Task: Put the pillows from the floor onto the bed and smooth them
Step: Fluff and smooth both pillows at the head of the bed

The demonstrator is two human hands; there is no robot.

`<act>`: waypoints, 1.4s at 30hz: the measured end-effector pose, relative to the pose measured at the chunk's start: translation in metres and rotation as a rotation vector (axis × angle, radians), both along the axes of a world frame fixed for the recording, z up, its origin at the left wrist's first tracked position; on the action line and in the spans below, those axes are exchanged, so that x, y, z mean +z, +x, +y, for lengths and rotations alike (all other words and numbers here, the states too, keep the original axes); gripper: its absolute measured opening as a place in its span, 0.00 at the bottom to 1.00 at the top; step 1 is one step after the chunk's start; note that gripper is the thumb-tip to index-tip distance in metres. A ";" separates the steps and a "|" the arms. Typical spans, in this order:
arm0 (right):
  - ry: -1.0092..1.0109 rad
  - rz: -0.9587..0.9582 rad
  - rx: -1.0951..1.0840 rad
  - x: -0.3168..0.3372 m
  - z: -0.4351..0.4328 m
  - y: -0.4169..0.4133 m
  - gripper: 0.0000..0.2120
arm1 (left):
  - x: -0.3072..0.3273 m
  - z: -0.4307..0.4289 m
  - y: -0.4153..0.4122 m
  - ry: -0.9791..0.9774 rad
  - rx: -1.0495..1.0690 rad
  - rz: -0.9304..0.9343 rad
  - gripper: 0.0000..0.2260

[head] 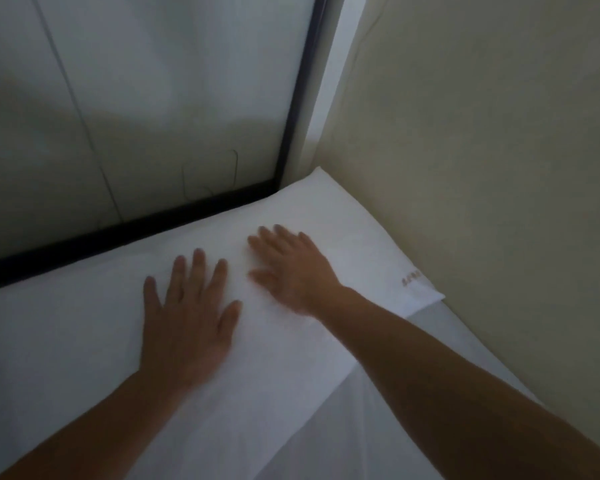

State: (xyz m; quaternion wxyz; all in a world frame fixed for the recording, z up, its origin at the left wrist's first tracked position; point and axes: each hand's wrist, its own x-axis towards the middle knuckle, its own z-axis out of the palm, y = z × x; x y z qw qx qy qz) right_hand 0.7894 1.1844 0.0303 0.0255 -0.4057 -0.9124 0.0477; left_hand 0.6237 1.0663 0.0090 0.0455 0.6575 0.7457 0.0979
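- The fingers (pixel 199 268) of the left hand (pixel 187 327) are spread flat, palm down, on the pillow (pixel 343 230); nothing is held.
- The fingers of the right hand (pixel 291 268), blurred, are likewise laid open on the pillow, just beside the left hand, gripping nothing.
- The pillow is seen lying on the bed (pixel 471 344), its far corner tucked where the dark-framed panel (pixel 174 216) meets the wall (pixel 499 150).
- Smoothing is judged to be the step in hand.
- It would best be done with light, even pressure, strokes being drawn outward from the pillow's middle toward its edges, so creases are pushed off rather than bunched.
- The pillow's corner should be kept against the wall.
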 end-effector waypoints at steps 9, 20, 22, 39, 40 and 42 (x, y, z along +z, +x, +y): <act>-0.107 -0.096 -0.973 -0.026 0.033 0.099 0.31 | -0.047 -0.016 -0.057 -0.263 0.351 -0.023 0.42; -0.047 -0.092 -0.789 -0.043 0.026 0.067 0.29 | -0.041 -0.012 -0.076 -0.265 0.227 0.108 0.37; 0.001 -0.064 -0.811 -0.031 0.029 0.074 0.30 | -0.033 -0.015 -0.090 -0.179 0.310 0.125 0.37; 0.022 -0.190 0.313 -0.045 -0.114 -0.054 0.28 | 0.001 -0.077 -0.107 -0.098 0.168 0.064 0.27; 0.035 -0.184 0.172 -0.043 -0.096 -0.036 0.28 | -0.001 -0.073 -0.098 -0.098 0.123 0.037 0.28; 0.062 -0.172 -0.303 -0.036 -0.058 0.010 0.27 | -0.009 -0.071 -0.079 -0.111 0.056 0.004 0.28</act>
